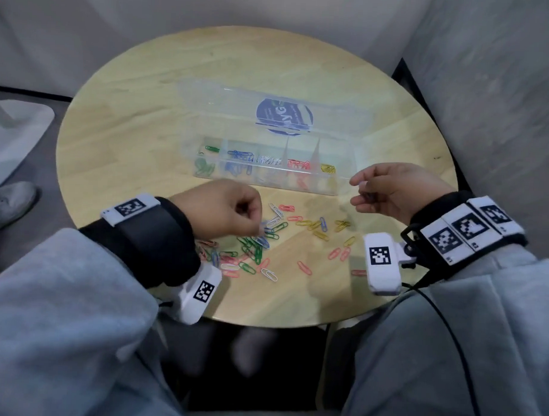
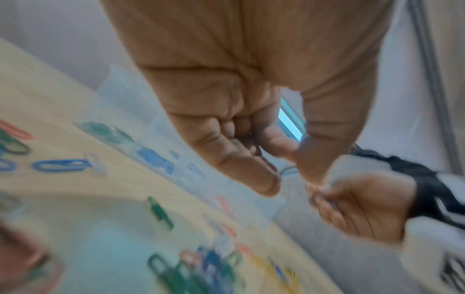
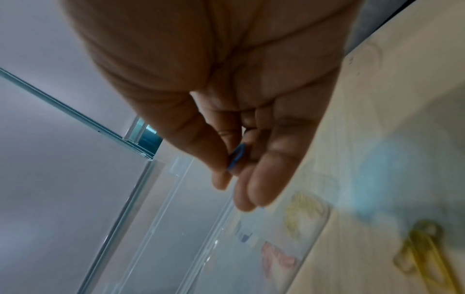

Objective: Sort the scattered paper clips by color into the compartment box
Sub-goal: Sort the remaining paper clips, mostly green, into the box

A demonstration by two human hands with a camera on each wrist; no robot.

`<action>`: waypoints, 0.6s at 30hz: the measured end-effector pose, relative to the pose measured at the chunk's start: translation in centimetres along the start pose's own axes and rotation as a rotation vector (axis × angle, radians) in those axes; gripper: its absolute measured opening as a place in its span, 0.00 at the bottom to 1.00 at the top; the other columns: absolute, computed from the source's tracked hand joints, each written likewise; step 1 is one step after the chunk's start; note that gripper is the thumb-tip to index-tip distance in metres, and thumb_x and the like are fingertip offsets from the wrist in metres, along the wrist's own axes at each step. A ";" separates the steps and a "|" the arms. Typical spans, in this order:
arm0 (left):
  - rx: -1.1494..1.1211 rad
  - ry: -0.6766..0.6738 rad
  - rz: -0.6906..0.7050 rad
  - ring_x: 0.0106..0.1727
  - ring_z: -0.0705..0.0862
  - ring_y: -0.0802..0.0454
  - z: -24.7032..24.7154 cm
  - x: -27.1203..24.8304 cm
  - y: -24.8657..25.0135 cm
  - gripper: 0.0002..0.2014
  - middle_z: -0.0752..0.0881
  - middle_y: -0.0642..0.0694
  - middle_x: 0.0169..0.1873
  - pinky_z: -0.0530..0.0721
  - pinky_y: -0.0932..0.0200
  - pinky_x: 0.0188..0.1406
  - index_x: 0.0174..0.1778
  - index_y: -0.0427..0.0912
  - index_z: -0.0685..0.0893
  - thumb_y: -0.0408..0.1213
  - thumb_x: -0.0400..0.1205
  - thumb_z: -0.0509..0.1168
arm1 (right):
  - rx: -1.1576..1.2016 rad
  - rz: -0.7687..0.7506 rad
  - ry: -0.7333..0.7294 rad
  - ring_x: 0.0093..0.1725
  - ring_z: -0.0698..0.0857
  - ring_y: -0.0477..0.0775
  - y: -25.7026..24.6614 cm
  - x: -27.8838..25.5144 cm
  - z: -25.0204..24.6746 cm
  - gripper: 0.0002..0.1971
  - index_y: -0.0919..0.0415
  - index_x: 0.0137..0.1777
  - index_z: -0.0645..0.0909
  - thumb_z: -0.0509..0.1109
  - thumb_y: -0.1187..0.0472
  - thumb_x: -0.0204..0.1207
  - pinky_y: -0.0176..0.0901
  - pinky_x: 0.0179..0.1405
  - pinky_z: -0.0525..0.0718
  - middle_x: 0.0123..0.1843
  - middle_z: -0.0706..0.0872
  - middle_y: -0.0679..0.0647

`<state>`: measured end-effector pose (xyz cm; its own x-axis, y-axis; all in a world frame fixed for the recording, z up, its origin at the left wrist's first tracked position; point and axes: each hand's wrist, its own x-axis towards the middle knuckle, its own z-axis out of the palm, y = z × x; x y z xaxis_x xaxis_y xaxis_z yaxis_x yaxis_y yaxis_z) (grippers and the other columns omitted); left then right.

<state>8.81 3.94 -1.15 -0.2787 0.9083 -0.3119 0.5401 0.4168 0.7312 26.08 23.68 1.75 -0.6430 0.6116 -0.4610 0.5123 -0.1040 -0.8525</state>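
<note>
A clear compartment box (image 1: 269,186) lies open on the round wooden table (image 1: 139,116), its lid (image 1: 208,96) folded back. Its compartments hold, from left to right, green (image 1: 203,167), blue (image 1: 237,163), white, red (image 1: 299,165) and yellow clips (image 1: 328,169). Loose clips of mixed colours (image 1: 250,250) are scattered in front of the box. My left hand (image 1: 260,228) reaches down into that pile with curled fingers that pinch a pale clip; the left wrist view is blurred. My right hand (image 1: 359,192) hovers by the box's right end and pinches a blue clip (image 3: 236,157) between thumb and fingers.
Yellow clips (image 1: 316,225) and pink ones (image 1: 338,253) lie between my hands. The table's front edge (image 1: 263,324) is close to my lap. A shoe (image 1: 5,204) and a white stand base (image 1: 18,121) are on the floor at left. Grey walls enclose the table.
</note>
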 end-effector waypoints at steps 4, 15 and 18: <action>-0.540 0.232 0.011 0.22 0.84 0.58 -2.0 -0.1 0.2 0.12 0.83 0.49 0.18 0.85 0.67 0.28 0.33 0.40 0.76 0.20 0.76 0.66 | 0.093 0.043 0.053 0.18 0.83 0.45 0.3 -0.8 1.0 0.15 0.63 0.35 0.74 0.52 0.76 0.80 0.30 0.17 0.79 0.30 0.75 0.58; -0.810 0.132 -0.335 0.17 0.75 0.54 -0.8 0.9 1.0 0.14 0.72 0.43 0.27 0.73 0.70 0.15 0.30 0.39 0.74 0.27 0.80 0.50 | -0.709 0.103 0.095 0.36 0.77 0.51 2.2 0.1 3.7 0.08 0.57 0.37 0.74 0.68 0.58 0.75 0.40 0.31 0.73 0.38 0.81 0.54; -0.546 0.135 -0.360 0.21 0.73 0.54 0.0 1.5 1.0 0.11 0.73 0.46 0.27 0.69 0.65 0.22 0.32 0.41 0.76 0.32 0.81 0.58 | -0.822 0.112 0.094 0.46 0.83 0.55 2.3 0.7 4.8 0.06 0.56 0.38 0.75 0.69 0.57 0.73 0.45 0.44 0.82 0.46 0.86 0.55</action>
<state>8.91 5.71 -0.90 -0.4822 0.6887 -0.5414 -0.0750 0.5833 0.8088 24.07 20.11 -1.73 -0.5321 0.6985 -0.4785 0.8459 0.4150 -0.3350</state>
